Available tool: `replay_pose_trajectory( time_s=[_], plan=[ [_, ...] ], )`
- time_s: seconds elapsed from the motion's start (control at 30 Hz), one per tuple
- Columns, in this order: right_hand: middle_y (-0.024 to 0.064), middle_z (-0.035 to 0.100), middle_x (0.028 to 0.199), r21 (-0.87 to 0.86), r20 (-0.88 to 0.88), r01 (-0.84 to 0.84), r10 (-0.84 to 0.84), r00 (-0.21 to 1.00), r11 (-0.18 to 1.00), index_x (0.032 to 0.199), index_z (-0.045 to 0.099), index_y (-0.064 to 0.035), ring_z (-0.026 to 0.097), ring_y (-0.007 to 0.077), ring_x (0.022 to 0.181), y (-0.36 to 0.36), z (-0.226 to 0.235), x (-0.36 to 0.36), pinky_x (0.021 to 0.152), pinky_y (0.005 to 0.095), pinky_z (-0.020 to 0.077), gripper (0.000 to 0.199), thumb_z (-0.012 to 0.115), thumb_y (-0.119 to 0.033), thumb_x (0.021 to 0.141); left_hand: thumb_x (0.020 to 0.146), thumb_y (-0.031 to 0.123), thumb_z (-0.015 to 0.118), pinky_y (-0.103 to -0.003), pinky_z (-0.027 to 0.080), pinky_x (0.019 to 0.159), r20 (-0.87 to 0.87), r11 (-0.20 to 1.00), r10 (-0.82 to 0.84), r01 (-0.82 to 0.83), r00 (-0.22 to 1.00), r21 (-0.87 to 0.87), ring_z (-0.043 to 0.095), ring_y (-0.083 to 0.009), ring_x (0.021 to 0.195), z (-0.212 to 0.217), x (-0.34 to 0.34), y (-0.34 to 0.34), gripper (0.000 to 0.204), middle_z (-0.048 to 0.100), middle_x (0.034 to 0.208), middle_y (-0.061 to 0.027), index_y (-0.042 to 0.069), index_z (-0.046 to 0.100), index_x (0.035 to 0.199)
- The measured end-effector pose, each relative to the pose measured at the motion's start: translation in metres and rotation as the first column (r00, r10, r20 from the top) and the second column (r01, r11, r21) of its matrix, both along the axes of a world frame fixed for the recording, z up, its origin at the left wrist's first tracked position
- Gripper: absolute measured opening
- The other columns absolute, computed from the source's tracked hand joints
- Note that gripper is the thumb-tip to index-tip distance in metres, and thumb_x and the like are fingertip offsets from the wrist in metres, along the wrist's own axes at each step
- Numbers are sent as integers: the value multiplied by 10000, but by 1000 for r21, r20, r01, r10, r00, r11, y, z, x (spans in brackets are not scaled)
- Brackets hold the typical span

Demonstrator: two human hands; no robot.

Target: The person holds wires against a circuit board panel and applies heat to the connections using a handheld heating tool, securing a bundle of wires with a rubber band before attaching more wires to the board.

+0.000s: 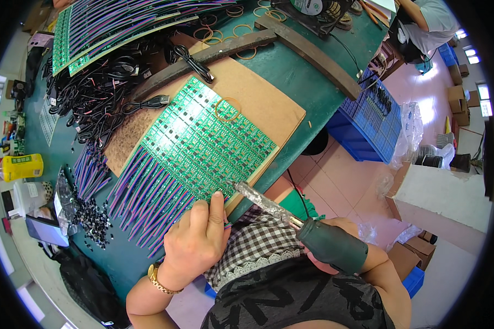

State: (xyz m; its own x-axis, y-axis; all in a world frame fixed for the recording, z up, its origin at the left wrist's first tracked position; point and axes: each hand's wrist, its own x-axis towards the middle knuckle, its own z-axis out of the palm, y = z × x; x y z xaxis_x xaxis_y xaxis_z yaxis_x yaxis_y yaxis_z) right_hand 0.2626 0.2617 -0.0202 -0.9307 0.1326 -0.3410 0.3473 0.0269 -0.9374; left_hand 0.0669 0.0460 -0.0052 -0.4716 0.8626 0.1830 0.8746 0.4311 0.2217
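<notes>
A large green circuit board panel (200,140) lies tilted on a brown board (282,107). Rows of purple, pink and blue wires (142,197) fan out from its lower left edge. My left hand (195,233) rests at the panel's near corner, index finger on the board, the others curled. A wire end shows beside its thumb, so it seems to pinch a wire, though the grip is partly hidden. My right hand (322,264), mostly behind the dark handle, holds a soldering iron (335,247). The iron's tip meets the panel or hovers just over it, close to my left fingertip.
Wired panels (121,33) are piled at the far left above black cables (101,93). A dark wooden frame (313,57) lies beyond the panel, near rubber bands (214,38). Small black parts (93,219) lie left. A blue crate (368,120) and another person (431,22) are at right.
</notes>
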Motion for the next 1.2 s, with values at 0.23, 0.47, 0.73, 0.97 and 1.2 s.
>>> replay_pose_trajectory(
  time_s=[0.23, 0.47, 0.73, 0.97, 1.2],
  plan=[
    [36, 660, 733, 494, -115, -161, 248, 962, 854, 867, 680, -139, 645, 244, 647, 4, 3, -5, 602, 322, 511, 255, 784, -224, 651, 730, 14, 716, -316, 495, 531, 19, 1000, 12, -11, 1000, -21, 593, -243, 652, 4, 0, 0, 416, 570, 898, -136, -53, 629, 1131],
    [35, 642, 716, 354, -119, -156, 210, 970, 922, 869, 662, -151, 625, 279, 629, 4, 0, -9, 582, 363, 497, 312, 779, -245, 595, 737, 19, 718, -316, 495, 534, -38, 1000, 6, -7, 999, -16, 596, -242, 656, -1, 1, -2, 416, 575, 906, -138, -55, 625, 1136],
    [45, 620, 705, 473, -147, -90, 179, 973, 876, 872, 663, -132, 615, 272, 642, -1, 2, -3, 572, 352, 490, 249, 755, -205, 653, 741, 21, 715, -316, 497, 536, -35, 1000, -3, 3, 999, -6, 597, -238, 652, -1, 0, -2, 422, 577, 904, -136, -59, 623, 1145],
    [51, 640, 754, 494, -176, -76, 185, 967, 866, 889, 664, -90, 633, 212, 645, 0, -10, 2, 563, 314, 494, 180, 721, -126, 723, 737, 16, 715, -311, 493, 526, -22, 1000, -2, 2, 1000, 8, 592, -232, 642, -1, 0, -2, 418, 570, 889, -129, -59, 625, 1138],
    [3, 592, 675, 361, -395, 231, -77, 915, 904, 764, 611, -107, 582, 151, 569, -24, -34, -9, 492, 278, 431, 99, 693, -161, 769, 735, 5, 716, -311, 495, 529, 14, 1000, 3, -3, 1000, 15, 590, -233, 643, 1, -1, 0, 398, 562, 867, -122, -55, 630, 1119]
  ],
)
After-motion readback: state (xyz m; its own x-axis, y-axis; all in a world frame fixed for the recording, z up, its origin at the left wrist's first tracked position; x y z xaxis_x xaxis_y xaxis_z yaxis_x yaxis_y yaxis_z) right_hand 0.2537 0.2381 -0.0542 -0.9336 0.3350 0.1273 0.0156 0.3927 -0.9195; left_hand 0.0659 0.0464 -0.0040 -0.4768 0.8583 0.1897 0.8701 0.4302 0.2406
